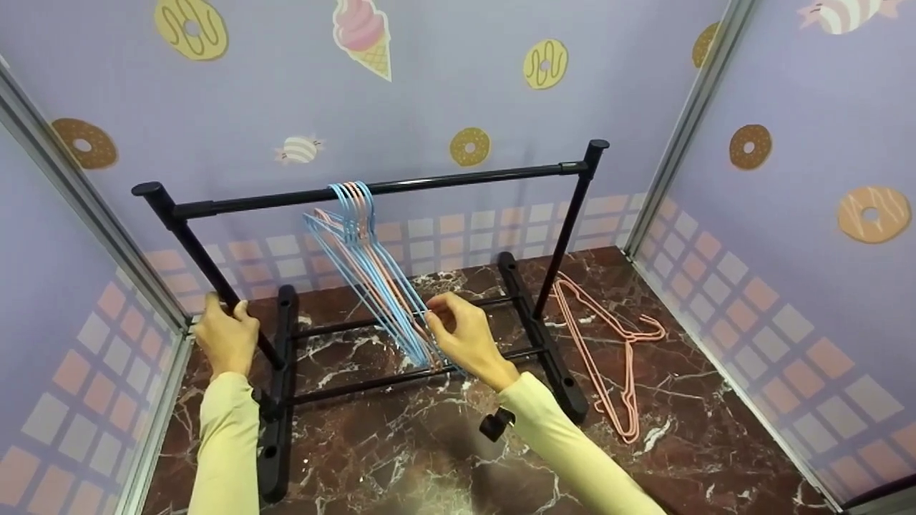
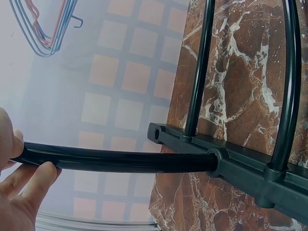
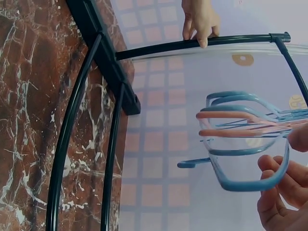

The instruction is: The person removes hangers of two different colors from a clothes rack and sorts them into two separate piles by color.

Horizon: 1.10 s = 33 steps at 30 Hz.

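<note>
A black clothes rack (image 1: 458, 177) stands on the floor. Around its left upright post (image 2: 120, 161), the fingers and thumb of my left hand (image 1: 227, 337) grip partway down. Blue and pink clothes hangers (image 1: 379, 286) hang bunched on the top bar, left of its middle. With thumb and fingertips my right hand (image 1: 469, 337) pinches the side of the rightmost blue hanger (image 3: 250, 185). The right wrist view shows this blue hanger standing slightly apart from the pink hangers (image 3: 226, 115) beside it.
Pink hangers (image 1: 630, 390) lie on the brown marbled floor (image 1: 401, 458), right of the rack's right foot (image 1: 540, 343). Purple walls (image 1: 429, 93) with printed sweets enclose the back and both sides. Two low crossbars (image 1: 358, 390) join the rack's feet.
</note>
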Motion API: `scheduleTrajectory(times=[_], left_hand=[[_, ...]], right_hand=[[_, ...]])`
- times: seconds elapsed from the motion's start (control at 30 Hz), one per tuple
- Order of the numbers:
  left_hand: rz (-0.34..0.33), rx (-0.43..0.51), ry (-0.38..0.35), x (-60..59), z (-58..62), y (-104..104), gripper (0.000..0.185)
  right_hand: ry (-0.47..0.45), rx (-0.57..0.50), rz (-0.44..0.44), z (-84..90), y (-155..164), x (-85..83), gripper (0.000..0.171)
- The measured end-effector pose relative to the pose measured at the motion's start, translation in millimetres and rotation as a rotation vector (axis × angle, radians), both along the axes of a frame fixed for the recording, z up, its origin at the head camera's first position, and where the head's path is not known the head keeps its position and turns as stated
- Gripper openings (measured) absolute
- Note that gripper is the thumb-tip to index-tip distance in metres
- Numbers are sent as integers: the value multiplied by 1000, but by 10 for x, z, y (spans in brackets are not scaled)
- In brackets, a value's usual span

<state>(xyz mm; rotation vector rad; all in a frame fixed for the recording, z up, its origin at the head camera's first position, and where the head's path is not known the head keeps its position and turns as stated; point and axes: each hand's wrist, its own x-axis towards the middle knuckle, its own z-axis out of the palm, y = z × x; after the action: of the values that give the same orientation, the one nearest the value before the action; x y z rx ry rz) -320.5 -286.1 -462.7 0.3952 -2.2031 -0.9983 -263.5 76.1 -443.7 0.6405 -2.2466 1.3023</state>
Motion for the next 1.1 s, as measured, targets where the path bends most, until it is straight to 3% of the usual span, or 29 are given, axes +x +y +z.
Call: scheduleTrajectory(times=[0.13, 0.37, 0.6, 0.8, 1.1], left_hand=[[0, 3, -5, -2, -1, 3, 26], [-7, -1, -7, 0, 11, 19, 27], [0, -4, -4, 13, 2, 4, 25], [5, -1, -10, 5, -24, -2, 25], [10, -12, 14, -5, -13, -11, 25]], right_hand=[[20, 21, -20, -3, 2, 6, 12], [93, 76, -129, 45, 22, 25, 5], [141, 92, -152, 87, 39, 17, 7], [127, 34, -151, 74, 94, 16, 5], [180, -32, -168, 54, 316, 0, 5]])
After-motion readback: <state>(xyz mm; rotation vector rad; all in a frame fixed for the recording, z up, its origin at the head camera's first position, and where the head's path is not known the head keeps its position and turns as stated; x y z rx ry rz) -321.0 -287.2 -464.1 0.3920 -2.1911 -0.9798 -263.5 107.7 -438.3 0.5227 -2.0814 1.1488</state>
